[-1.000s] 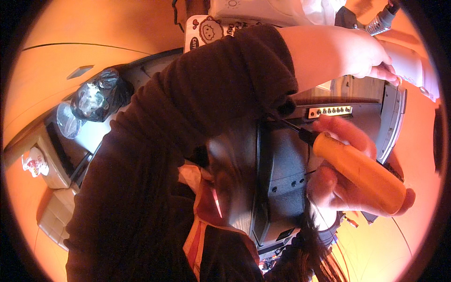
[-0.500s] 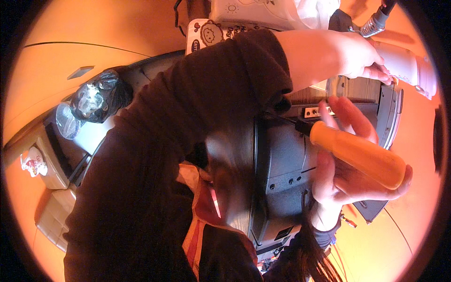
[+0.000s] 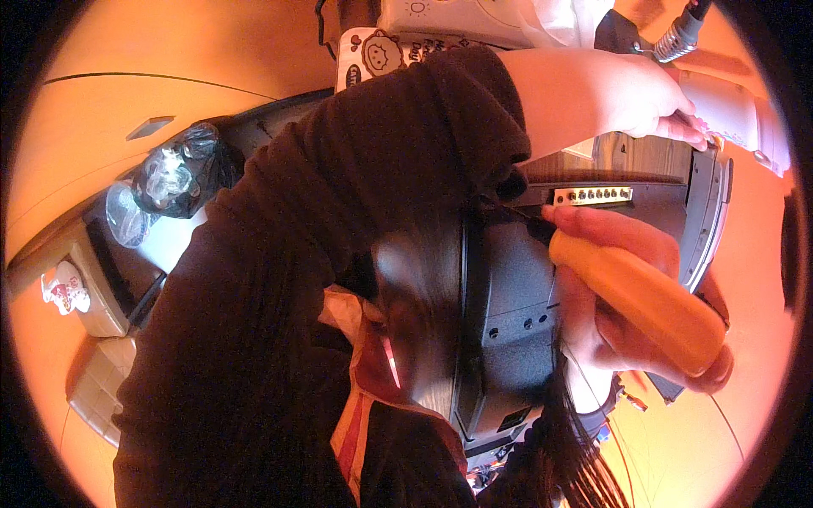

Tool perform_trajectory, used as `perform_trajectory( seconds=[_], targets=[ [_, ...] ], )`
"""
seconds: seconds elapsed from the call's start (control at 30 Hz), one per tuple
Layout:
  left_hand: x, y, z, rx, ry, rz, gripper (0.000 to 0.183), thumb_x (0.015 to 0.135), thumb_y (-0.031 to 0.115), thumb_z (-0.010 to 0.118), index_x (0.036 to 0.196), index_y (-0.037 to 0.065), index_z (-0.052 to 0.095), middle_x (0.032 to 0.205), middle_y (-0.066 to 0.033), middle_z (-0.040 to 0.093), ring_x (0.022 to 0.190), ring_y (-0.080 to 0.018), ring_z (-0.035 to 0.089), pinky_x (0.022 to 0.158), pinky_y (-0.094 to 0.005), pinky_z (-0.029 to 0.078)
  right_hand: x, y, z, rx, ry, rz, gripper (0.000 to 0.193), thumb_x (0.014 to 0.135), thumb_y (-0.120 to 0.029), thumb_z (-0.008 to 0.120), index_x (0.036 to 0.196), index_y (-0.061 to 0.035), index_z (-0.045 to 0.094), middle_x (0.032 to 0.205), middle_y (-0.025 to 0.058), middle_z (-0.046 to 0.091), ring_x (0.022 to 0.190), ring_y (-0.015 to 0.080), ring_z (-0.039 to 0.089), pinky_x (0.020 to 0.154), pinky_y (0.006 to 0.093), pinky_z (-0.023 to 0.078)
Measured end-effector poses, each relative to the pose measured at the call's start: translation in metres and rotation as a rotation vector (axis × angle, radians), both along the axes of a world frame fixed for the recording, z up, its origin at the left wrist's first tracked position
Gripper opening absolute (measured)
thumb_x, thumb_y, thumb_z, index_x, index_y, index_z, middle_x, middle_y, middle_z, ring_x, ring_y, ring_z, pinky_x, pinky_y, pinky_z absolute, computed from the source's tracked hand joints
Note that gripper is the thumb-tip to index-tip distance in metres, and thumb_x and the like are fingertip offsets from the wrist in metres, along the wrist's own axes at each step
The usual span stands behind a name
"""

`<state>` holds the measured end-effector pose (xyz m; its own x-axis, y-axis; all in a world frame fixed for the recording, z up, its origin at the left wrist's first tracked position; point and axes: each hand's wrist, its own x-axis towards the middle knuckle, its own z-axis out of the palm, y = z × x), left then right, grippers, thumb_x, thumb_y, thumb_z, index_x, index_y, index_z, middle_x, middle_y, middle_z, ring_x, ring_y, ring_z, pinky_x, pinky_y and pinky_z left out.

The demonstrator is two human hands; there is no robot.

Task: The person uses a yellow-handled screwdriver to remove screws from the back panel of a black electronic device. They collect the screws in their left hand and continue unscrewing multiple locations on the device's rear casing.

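My right hand (image 3: 627, 288) is wrapped around the orange handle of a screwdriver (image 3: 635, 309). Its dark shaft points left over a black case (image 3: 517, 279), and the tip is lost in shadow by my sleeve. Stretched across the view, my left arm ends in my left hand (image 3: 660, 106) at the far right corner of the case. The left fingertips are drawn together there; whatever they hold is too small to make out. Between the hands lie a brown wood-grain panel (image 3: 635, 161) and a pale strip (image 3: 593, 196) with a row of small round fittings.
Beyond my left hand stands a pink and white cylindrical thing (image 3: 720, 106). A printed white box (image 3: 368, 55) and a white bag (image 3: 500, 21) are at the back. Black plastic bag (image 3: 190, 169) at left; jointed metal arm (image 3: 677, 42) at far right. Long hair hangs at lower right.
My right fingers, spread around the screwdriver handle before, have closed on it, and its butt end has dipped toward me. More of the pale strip shows. My left hand stays at the corner.
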<state>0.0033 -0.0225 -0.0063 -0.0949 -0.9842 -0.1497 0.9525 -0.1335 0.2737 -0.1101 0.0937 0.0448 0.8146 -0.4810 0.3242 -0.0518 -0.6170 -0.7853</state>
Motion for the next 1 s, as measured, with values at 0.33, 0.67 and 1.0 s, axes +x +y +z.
perform_trajectory(
  seconds=[0.33,0.67,1.0],
  targets=[
    [0.002,-0.002,-0.001,-0.015,0.045,0.016,0.016,0.079,-0.006,0.049,0.093,-0.014,0.046,0.091,-0.0246,0.056,0.082,-0.0307,0.061,0.069,-0.0252,0.054,0.003,-0.002,0.000,-0.029,0.016,0.008,0.044,0.068,-0.004,0.069,0.106,-0.0020,0.046,0.103,0.0144,0.053,0.082,0.0174,0.055,0.072,0.0264,0.044],
    [-0.001,-0.010,-0.008,-0.087,0.063,-0.007,0.020,0.079,-0.007,0.047,0.098,-0.008,0.044,0.087,-0.0233,0.057,0.078,-0.0332,0.061,0.065,-0.0290,0.056,0.006,-0.004,0.001,-0.056,0.045,0.046,0.042,0.067,-0.003,0.070,0.103,0.0010,0.050,0.104,0.0139,0.053,0.083,0.0162,0.054,0.073,0.0250,0.044],
    [-0.001,-0.004,-0.005,-0.038,0.065,-0.032,0.018,0.077,-0.008,0.050,0.094,-0.005,0.050,0.087,-0.0193,0.058,0.079,-0.0311,0.061,0.065,-0.0253,0.055,0.007,-0.007,0.007,-0.081,0.105,0.100,0.044,0.069,-0.003,0.067,0.106,-0.0003,0.044,0.102,0.0169,0.052,0.085,0.0197,0.054,0.074,0.0288,0.044]
  ],
)
